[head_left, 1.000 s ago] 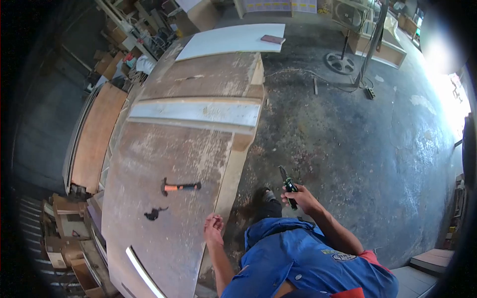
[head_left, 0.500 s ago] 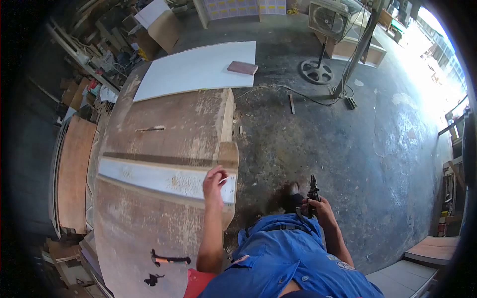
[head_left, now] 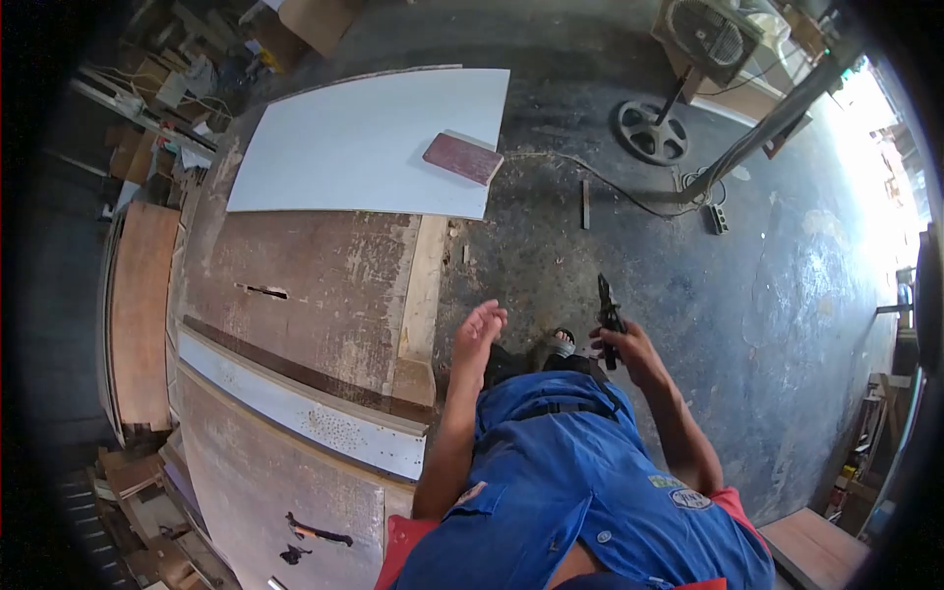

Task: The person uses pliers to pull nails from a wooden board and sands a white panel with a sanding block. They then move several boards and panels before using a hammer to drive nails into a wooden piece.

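My left hand [head_left: 479, 332] is raised in front of my body, its fingers apart and nothing visible in them. It is just right of the workbench edge. My right hand [head_left: 629, 346] is closed around dark pliers [head_left: 611, 320], whose jaws point up and away from me. On the wooden workbench [head_left: 324, 265] lies a long white strip [head_left: 285, 405] in a brown frame, with many small bits scattered on it. An orange and black hammer [head_left: 320, 532] rests on the bench near its front, beside a small black object [head_left: 294, 555].
Beyond the strip, a white board [head_left: 344, 138] carries a reddish-brown block [head_left: 463, 157]. A fan [head_left: 704, 37] on a round base [head_left: 651, 133] stands at the back right, near a pole and a power strip [head_left: 720, 218] on the floor.
My left hand has moved right, off the white strip and past the bench edge, and its fingers have opened. The pliers stay in my right hand. The view has shifted.
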Demonstrator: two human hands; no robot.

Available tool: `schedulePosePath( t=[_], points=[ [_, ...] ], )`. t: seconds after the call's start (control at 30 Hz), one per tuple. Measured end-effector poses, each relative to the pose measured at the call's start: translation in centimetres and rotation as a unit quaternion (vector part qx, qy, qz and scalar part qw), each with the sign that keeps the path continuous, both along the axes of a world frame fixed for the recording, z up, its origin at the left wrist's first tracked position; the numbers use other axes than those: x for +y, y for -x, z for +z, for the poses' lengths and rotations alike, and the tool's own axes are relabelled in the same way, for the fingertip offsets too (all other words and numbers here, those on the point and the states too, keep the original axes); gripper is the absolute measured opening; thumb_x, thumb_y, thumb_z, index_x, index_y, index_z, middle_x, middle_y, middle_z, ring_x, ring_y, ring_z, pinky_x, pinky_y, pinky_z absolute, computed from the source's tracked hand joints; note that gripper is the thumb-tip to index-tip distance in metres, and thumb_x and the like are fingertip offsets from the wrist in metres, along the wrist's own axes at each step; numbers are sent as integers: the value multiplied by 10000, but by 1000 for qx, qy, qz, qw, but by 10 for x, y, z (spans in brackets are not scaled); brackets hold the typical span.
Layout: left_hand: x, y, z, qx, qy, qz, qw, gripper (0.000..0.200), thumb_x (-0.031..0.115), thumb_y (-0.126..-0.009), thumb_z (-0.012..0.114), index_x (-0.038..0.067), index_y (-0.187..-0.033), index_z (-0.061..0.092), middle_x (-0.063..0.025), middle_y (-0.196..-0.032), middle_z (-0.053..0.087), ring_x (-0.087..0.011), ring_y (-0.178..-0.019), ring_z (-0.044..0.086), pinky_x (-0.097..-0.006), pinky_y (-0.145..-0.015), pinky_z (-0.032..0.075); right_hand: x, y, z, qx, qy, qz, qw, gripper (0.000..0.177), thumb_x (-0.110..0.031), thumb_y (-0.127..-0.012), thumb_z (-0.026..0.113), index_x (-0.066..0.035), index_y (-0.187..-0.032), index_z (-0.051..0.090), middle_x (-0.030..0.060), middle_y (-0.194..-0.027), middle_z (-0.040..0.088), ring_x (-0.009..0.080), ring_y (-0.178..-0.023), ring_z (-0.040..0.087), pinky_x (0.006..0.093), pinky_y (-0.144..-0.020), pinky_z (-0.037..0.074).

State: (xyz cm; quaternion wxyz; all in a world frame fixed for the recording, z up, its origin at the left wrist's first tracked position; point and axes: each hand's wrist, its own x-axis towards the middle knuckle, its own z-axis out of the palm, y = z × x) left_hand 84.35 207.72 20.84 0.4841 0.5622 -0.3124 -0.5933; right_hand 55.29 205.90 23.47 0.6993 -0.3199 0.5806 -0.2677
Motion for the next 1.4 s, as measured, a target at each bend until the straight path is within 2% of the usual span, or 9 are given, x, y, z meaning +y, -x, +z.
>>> schedulePosePath(
  t=[0.3, 0.67, 0.73, 0.8, 0.9, 0.93, 0.97, 1.27, 1.4],
  points=[
    [-199, -32, -98, 291, -87, 253, 919, 362, 139, -892, 602, 68, -1231, 500, -32, -1021, 648, -147, -908, 637, -286, -752, 502, -128, -56, 27, 10, 66, 20, 998, 424, -176, -886, 587, 4, -1257, 490, 102, -1033, 632, 185, -899, 610, 307, -759, 481],
    [-223, -75, -127, 318, -171, -38, 932, 202, 222, -855, 674, 46, -956, 675, -58, -899, 687, -160, -797, 662, -295, -720, 515, -213, -187, 44, -8, 23, 50, 998, 395, -128, -877, 567, -6, -1248, 506, 125, -1055, 617, 207, -897, 607, 329, -785, 490],
    [-215, -91, -163, 259, 45, -226, 938, 238, 240, -883, 638, 12, -946, 661, -52, -875, 690, -153, -791, 667, -312, -734, 519, -234, -218, 53, 9, 53, 95, 994, 393, -134, -870, 563, -2, -1236, 513, 116, -1055, 619, 203, -894, 610, 329, -786, 488],
    [-220, -140, -100, 124, 46, -166, 977, 256, 249, -882, 610, 7, -952, 656, -68, -852, 687, -182, -771, 662, -331, -700, 519, -257, -255, 60, 50, 54, 153, 985, 404, -149, -862, 569, 1, -1234, 517, 103, -1047, 631, 186, -900, 607, 318, -784, 483],
    [-213, -243, -58, -245, 53, 135, 959, 290, 239, -885, 548, -10, -1006, 634, -91, -817, 687, -233, -756, 658, -361, -680, 516, -286, -328, 61, 69, 107, 300, 945, 360, -113, -878, 561, 9, -1216, 529, 95, -1052, 652, 155, -900, 593, 298, -803, 467],
    [-214, -280, -53, -230, -22, 243, 942, 317, 230, -897, 519, -32, -1045, 618, -149, -862, 679, -269, -791, 656, -375, -709, 510, -294, -354, 59, 68, 112, 312, 941, 360, -113, -878, 561, 9, -1216, 529, 95, -1052, 652, 155, -900, 593, 298, -803, 467],
    [-212, -322, -71, -95, 190, 389, 896, 331, 215, -885, 544, -47, -1080, 599, -205, -995, 646, -309, -909, 630, -373, -779, 493, -301, -381, 56, 42, 113, 359, 925, 345, -105, -886, 557, 10, -1210, 534, 85, -1054, 654, 151, -901, 594, 297, -807, 465],
    [-227, -476, -78, -485, 3, 532, 694, 525, 205, -816, 605, -19, -1276, 491, -195, -1308, 506, -385, -1223, 453, -492, -1008, 370, -356, -645, 15, 74, 169, 590, 786, 294, -116, -890, 591, -15, -1166, 579, 46, -1048, 659, 126, -928, 587, 275, -808, 453],
    [-239, -477, -76, -511, -145, 477, 701, 590, 269, -799, 599, 50, -1322, 433, -153, -1395, 426, -353, -1349, 323, -508, -1133, 207, -390, -745, 6, 228, 407, 620, 631, 271, -150, -885, 567, -27, -1125, 536, 185, -950, 637, 359, -936, 598, 439, -816, 461]
  ],
)
